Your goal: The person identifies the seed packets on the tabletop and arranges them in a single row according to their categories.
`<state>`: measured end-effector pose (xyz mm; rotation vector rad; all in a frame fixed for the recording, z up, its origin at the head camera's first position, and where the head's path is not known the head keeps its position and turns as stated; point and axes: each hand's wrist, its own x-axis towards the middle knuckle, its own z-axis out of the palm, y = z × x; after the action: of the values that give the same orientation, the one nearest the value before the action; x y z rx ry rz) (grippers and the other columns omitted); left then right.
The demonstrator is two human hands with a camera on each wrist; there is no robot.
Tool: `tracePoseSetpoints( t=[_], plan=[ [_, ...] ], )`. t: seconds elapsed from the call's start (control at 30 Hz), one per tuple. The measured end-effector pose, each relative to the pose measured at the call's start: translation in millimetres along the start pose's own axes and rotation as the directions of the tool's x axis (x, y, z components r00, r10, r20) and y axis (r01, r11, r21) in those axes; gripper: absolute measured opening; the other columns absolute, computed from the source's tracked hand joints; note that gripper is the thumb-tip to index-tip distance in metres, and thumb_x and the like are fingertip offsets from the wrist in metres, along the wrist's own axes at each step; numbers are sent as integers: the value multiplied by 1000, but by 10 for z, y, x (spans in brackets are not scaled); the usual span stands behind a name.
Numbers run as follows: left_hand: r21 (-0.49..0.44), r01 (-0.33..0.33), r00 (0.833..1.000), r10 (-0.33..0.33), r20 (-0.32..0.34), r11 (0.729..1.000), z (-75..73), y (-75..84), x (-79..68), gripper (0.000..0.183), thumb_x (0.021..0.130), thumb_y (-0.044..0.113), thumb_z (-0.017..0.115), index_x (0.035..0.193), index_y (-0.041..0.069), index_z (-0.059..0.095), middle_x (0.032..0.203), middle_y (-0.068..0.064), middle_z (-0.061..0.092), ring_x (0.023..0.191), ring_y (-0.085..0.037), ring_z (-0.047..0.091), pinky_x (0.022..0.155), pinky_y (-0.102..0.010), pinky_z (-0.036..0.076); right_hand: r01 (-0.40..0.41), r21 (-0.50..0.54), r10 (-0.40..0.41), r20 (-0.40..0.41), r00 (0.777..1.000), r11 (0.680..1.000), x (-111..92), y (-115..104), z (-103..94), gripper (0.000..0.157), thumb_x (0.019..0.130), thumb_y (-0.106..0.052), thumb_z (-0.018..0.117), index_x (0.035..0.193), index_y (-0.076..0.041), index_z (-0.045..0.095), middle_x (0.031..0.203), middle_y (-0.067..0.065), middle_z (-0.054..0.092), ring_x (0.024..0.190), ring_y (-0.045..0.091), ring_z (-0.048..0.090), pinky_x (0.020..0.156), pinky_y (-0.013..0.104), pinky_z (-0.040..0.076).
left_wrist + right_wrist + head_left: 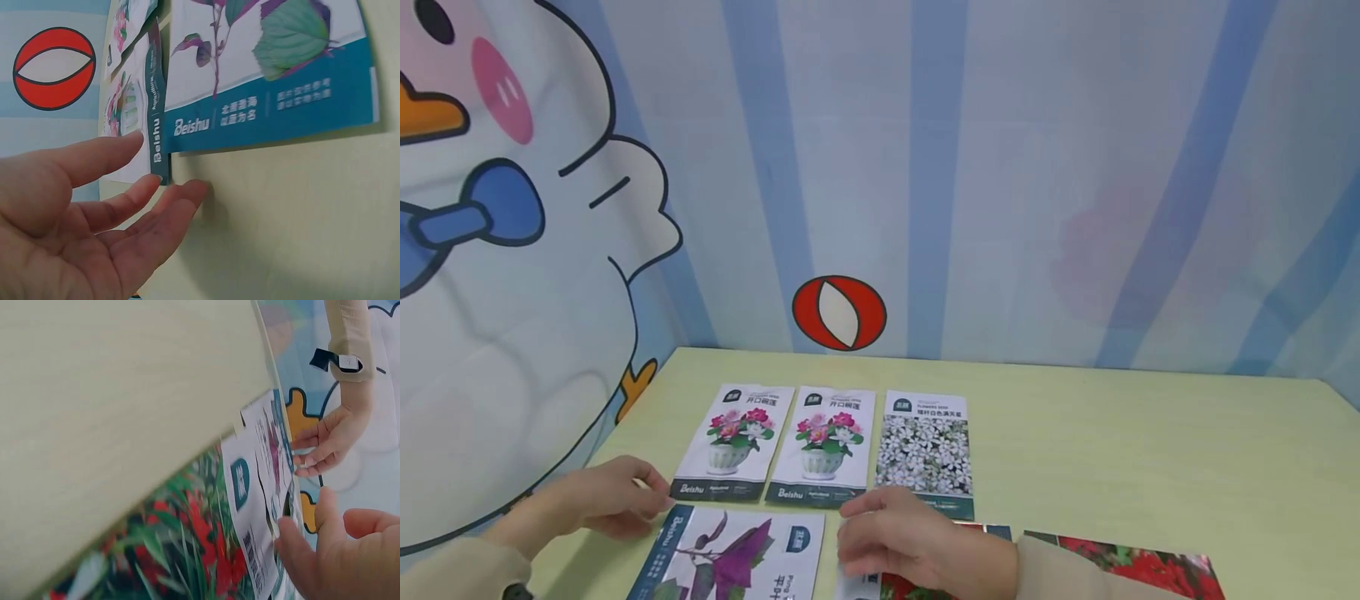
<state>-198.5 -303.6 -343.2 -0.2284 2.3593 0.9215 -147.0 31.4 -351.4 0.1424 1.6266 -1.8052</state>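
My left hand (pixel 617 498) is by the lower left corner of a seed packet with potted pink flowers (pixel 733 446), fingers loosely bent and empty. Just below it lies a packet with purple leaves (pixel 737 554), turned sideways; its blue-green band (pixel 269 103) runs near my fingertips in the left wrist view. Over the left end of a red-flower packet (pixel 187 531) is my right hand (pixel 910 537), with relaxed fingers and nothing between them. That packet is partly hidden by the hand in the head view.
A second potted-flower packet (pixel 823 442) and a white-flower packet (pixel 923 454) complete the back row. Another red-flower packet (pixel 1150 568) lies at front right, partly under the right sleeve (pixel 1060 571). Behind the pale yellow table (pixel 1112 450) hangs a cartoon-printed cloth (pixel 1015 167).
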Motion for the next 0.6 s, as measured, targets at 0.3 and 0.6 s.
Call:
tracePoseSetpoints(
  t=[0.3,0.6],
  plan=[
    [-62,33,999,-33,3,998,62,-72,1,23,90,15,61,102,-4,56,82,-4,61,65,-13,59,62,-21,50,-2,8,2,1,1000,1000,20,62,81,44,81,6,57,123,14,45,96,19,60,72,17,60,63,23,55],
    [-82,57,998,-60,-35,995,176,-73,30,20,89,14,64,98,-3,57,79,-5,60,60,-12,55,57,-18,47,44,19,-43,-34,998,999,98,141,151,45,76,10,54,120,15,46,95,19,60,74,19,60,66,27,55]
  ],
)
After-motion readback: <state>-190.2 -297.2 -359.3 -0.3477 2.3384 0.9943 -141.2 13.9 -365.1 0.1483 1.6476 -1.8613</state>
